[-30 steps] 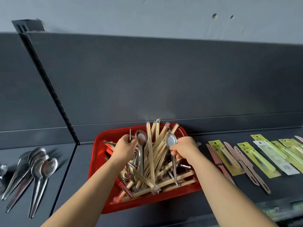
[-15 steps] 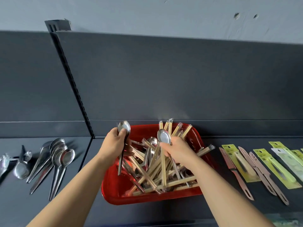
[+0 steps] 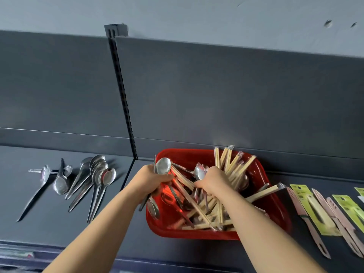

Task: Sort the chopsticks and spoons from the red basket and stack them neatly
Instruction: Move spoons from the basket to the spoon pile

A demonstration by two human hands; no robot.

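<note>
Left forearm: reaches in from the lower left edge to the left rim of the basket.
Right forearm: comes in from the lower right and crosses the basket's near rim.
Red basket (image 3: 197, 234): stands on the dark shelf (image 3: 49, 223), its far side just beside the back panel.
Left hand (image 3: 152, 181): closed in a fist over the basket's left rim, fingers curled round the handle of a raised spoon (image 3: 163, 166). The bowl stands above the knuckles and the handle tip pokes out below the wrist.
Right hand (image 3: 214, 181): also clenched, low over the middle of the basket. It grips a second spoon (image 3: 199, 172), whose bowl shows at the thumb side (the handle is hidden by the fist).
Chopsticks (image 3: 233, 167): pale, in clear wrappers, tangled across the basket. One bunch leans up against the far rim, and another sticks out over the right rim.
Loose spoons (image 3: 154, 208): lie mixed under the chopsticks, one bowl against the left wall.
Packaged utensils (image 3: 315, 209): laid side by side on the shelf right of the basket, on yellow-green cards, with pink pieces between them.
Sorted spoons (image 3: 99, 174): nested in an overlapping row on the shelf well left of the basket, bowls away from the camera.
Other steel pieces (image 3: 61, 185): lie further left, blurred, so their kind cannot be told.
Slotted upright (image 3: 122, 91): runs up the grey back panel (image 3: 216, 95), meeting the shelf just left of the basket.
Wall (image 3: 177, 12): pale, above the panel.
</note>
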